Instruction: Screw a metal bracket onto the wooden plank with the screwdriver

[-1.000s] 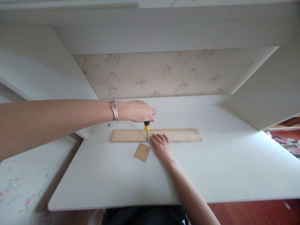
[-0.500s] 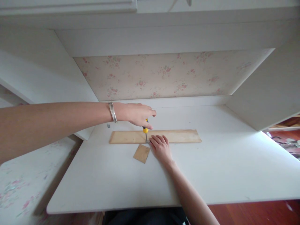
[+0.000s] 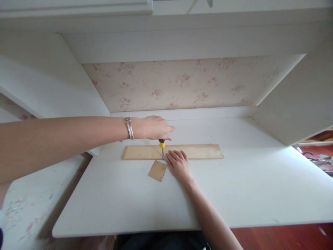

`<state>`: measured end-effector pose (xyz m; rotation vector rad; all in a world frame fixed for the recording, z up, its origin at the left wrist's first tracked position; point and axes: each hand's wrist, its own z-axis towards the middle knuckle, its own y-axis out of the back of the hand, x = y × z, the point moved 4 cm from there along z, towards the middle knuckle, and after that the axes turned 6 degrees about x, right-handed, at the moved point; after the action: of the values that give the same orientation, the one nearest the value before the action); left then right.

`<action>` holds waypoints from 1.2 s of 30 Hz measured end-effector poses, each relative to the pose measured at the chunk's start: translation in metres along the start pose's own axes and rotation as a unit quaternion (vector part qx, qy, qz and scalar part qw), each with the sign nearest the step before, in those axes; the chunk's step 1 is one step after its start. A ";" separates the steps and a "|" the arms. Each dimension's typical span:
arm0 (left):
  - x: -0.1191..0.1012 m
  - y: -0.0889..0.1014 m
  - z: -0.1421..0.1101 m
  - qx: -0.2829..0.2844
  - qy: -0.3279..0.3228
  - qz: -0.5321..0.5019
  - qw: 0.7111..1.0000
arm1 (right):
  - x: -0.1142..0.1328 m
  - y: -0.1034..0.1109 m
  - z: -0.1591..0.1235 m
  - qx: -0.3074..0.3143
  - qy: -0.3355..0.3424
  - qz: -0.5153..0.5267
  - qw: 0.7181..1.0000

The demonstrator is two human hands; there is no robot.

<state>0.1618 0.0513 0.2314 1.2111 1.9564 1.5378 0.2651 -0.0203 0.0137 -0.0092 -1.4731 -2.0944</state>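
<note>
My left hand (image 3: 157,127) reaches in from the left and is wrapped round the handle of a yellow and black screwdriver (image 3: 162,144). Its shaft points straight down, with the tip on a small metal piece (image 3: 164,158) at the near edge of a long wooden board (image 3: 203,151). From the lower right my right hand (image 3: 179,165) grips the board just right of the metal piece, its fingers bent over the top and its thumb mostly hidden. Close in front of the board, a small square wooden piece (image 3: 157,170) with small dark holes lies turned at an angle.
The white desk top (image 3: 125,201) carries the work. White side panels (image 3: 293,90) and a floral-papered back wall (image 3: 166,83) enclose it, and a cabinet (image 3: 78,8) overhangs above. A small dark item (image 3: 120,141) shows partly behind my left forearm.
My left hand has turned on the screwdriver and shifted slightly right, its wrist rolling and covering more of the handle. My right hand, the board and the square piece stay put.
</note>
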 end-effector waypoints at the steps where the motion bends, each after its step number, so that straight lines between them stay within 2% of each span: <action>1: -0.001 0.000 0.000 -0.005 0.012 0.008 1.000 | 0.000 0.000 0.000 0.000 0.000 0.001 1.000; 3: -0.001 0.002 -0.002 -0.016 0.040 0.014 0.999 | 0.000 0.001 0.000 -0.002 0.002 0.001 1.000; 5: -0.002 0.003 -0.005 -0.019 0.033 0.010 0.999 | 0.000 0.001 0.000 -0.005 0.002 0.000 1.000; 8: -0.006 0.004 -0.011 0.008 -0.050 -0.005 0.999 | -0.001 0.000 -0.001 -0.006 0.001 -0.002 1.000; 10: -0.006 0.005 -0.014 0.026 -0.080 -0.017 0.996 | -0.001 -0.001 -0.001 -0.002 0.001 -0.001 1.000; 12: -0.001 0.005 -0.013 0.024 -0.059 -0.027 0.998 | -0.002 -0.002 -0.001 0.001 0.000 0.000 1.000; 16: 0.007 0.000 -0.010 0.010 0.025 -0.025 0.999 | -0.002 -0.002 -0.001 0.001 -0.003 0.002 1.000; 18: 0.005 0.000 -0.011 -0.001 0.014 -0.022 1.000 | -0.002 -0.002 -0.001 0.001 -0.003 0.003 1.000; 22: -0.004 0.004 -0.013 -0.008 -0.058 -0.029 0.998 | -0.001 0.000 -0.002 0.001 -0.003 0.003 1.000; 28: 0.002 0.003 -0.010 -0.004 0.030 -0.037 0.999 | -0.001 0.000 -0.001 0.006 -0.007 0.004 1.000; 34: -0.001 0.004 -0.014 -0.023 -0.054 -0.057 0.997 | -0.002 0.000 -0.001 0.004 -0.005 -0.001 1.000; 36: -0.001 0.004 -0.014 -0.024 -0.042 -0.048 0.998 | -0.002 0.000 -0.001 0.000 -0.006 -0.004 1.000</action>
<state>0.1535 0.0424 0.2401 1.1262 1.8843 1.4541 0.2668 -0.0207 0.0129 -0.0156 -1.4831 -2.1046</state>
